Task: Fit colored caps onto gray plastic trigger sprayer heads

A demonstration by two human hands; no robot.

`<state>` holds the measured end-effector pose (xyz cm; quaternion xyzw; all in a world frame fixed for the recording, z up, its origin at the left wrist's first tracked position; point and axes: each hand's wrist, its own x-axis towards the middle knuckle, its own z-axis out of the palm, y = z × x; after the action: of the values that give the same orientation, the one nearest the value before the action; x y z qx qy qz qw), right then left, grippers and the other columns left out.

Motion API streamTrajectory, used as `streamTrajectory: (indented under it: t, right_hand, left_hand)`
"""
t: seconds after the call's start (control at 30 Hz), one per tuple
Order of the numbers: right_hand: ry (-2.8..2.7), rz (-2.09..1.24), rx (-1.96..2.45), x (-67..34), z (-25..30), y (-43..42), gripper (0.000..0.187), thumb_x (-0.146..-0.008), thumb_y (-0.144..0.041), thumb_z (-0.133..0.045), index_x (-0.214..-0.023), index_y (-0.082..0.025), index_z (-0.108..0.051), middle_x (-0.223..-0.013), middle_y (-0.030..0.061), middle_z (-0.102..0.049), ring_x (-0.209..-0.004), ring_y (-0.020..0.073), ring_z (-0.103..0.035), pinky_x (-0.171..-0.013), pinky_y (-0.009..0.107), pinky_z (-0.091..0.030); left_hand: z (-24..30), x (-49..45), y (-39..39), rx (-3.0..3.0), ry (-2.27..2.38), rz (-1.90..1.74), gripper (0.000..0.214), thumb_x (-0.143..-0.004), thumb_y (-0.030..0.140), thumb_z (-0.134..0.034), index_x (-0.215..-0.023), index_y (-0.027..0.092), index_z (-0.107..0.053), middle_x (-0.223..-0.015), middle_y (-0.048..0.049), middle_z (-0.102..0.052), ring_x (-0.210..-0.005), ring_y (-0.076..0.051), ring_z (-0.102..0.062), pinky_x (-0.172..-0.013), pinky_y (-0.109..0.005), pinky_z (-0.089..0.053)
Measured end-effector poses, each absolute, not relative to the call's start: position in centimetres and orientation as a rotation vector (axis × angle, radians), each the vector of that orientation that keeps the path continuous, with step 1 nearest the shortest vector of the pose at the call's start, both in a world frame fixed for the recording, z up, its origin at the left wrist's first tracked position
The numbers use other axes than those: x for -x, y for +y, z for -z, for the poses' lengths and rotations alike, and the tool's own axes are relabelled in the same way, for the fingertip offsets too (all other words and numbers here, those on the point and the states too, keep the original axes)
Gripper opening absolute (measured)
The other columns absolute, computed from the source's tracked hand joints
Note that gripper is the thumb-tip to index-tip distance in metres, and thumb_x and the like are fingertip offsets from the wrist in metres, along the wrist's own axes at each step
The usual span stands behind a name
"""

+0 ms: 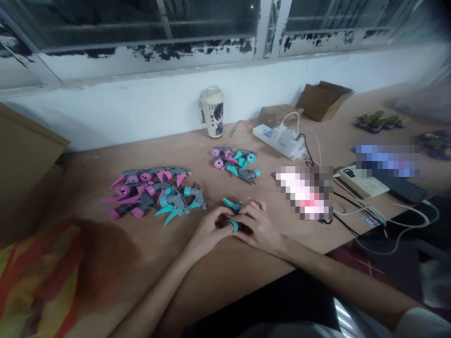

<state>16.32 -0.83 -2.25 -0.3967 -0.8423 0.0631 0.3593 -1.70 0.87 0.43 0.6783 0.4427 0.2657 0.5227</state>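
Both hands are closed around one grey-and-teal trigger spray head (pixel 232 226) near the table's front edge. My left hand (pixel 210 229) grips it from the left, thumb beside the teal collar. My right hand (pixel 260 224) wraps over it from the right, and the fingers hide most of its grey body. The teal trigger (pixel 230 203) sticks out just beyond the fingertips. To the left lies a pile of pink-and-grey spray heads (pixel 141 188), with several teal-and-grey spray heads (pixel 179 199) at its near right side. A smaller mixed group of spray-head parts (pixel 234 162) lies beyond my hands.
A cream cup (pixel 213 115) stands by the wall. On the right are a white power strip (pixel 280 140), cables, a blurred-out lit device (pixel 301 192), a power bank (pixel 362 180) and an open cardboard box (pixel 324 99). A large box (pixel 28 164) and a red-yellow bag (pixel 42 281) border the left.
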Motion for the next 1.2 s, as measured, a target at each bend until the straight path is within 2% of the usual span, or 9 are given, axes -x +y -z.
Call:
streamTrajectory:
  t: [0.27, 0.43, 0.63, 0.83, 1.0, 1.2]
  right_hand:
    - [-2.184, -0.126, 1.049, -16.2, 2.1, -1.0, 0.019, -0.082, -0.035, -0.057, -0.096, -0.022, -0.062, -0.089, 0.0045, -0.058, -0.086, 0.0187, -0.052, -0.096, 0.044, -0.030]
    - [-2.175, -0.138, 1.060, -16.2, 2.1, -0.9, 0.022, -0.082, -0.038, -0.058, -0.095, -0.022, -0.063, -0.091, 0.0048, -0.058, -0.088, 0.0189, -0.053, -0.098, 0.044, -0.027]
    - [-1.970, -0.225, 1.236, -16.8, 1.5, -0.5, 0.029, -0.080, -0.043, -0.060, -0.104, -0.026, -0.064, -0.094, 0.0055, -0.058, -0.093, 0.0209, -0.053, -0.089, 0.041, -0.032]
    - [-1.945, -0.295, 1.274, -17.0, 1.1, -0.4, 0.028, -0.080, -0.040, -0.061, -0.105, -0.027, -0.065, -0.097, 0.0052, -0.058, -0.095, 0.0205, -0.052, -0.085, 0.037, -0.034]
    - [-1.967, -0.366, 1.235, -17.0, 1.1, -0.3, 0.026, -0.080, -0.038, -0.062, -0.104, -0.028, -0.066, -0.099, 0.0046, -0.058, -0.098, 0.0207, -0.052, -0.086, 0.038, -0.034]
    - [-1.960, -0.401, 1.236, -17.2, 1.2, -0.2, 0.025, -0.080, -0.039, -0.062, -0.102, -0.028, -0.067, -0.095, 0.0038, -0.059, -0.095, 0.0199, -0.053, -0.085, 0.038, -0.034]
  left_hand:
    - [-0.7, 1.4, 0.4, -1.871, 1.168, -0.683, 0.018, -0.072, 0.017, -0.057, -0.089, 0.019, -0.056, -0.087, -0.0014, -0.060, -0.079, -0.017, -0.056, -0.066, -0.026, -0.043]
    - [-0.3, 1.2, 0.2, -1.848, 1.188, -0.704, 0.018, -0.075, 0.017, -0.055, -0.093, 0.020, -0.055, -0.088, -0.0015, -0.061, -0.078, -0.016, -0.058, -0.063, -0.024, -0.044]
    - [0.0, 1.3, -0.4, -1.763, 1.213, -0.994, 0.017, -0.080, 0.025, -0.056, -0.094, 0.019, -0.049, -0.091, -0.0033, -0.054, -0.074, -0.013, -0.057, -0.056, -0.021, -0.048]
    - [-0.4, 1.4, -0.6, -2.114, 1.164, -1.000, 0.017, -0.078, 0.020, -0.057, -0.096, 0.021, -0.057, -0.099, -0.0051, -0.044, -0.080, -0.013, -0.055, -0.062, -0.023, -0.053]
    - [0.3, 1.5, -0.4, -2.269, 1.166, -1.019, 0.027, -0.077, 0.019, -0.059, -0.104, 0.024, -0.058, -0.104, -0.0062, -0.043, -0.088, -0.016, -0.056, -0.073, -0.031, -0.055]
    - [0.8, 1.5, -0.4, -2.442, 1.225, -1.094, 0.029, -0.077, 0.020, -0.061, -0.105, 0.026, -0.060, -0.103, -0.0049, -0.045, -0.092, -0.016, -0.057, -0.074, -0.030, -0.055]
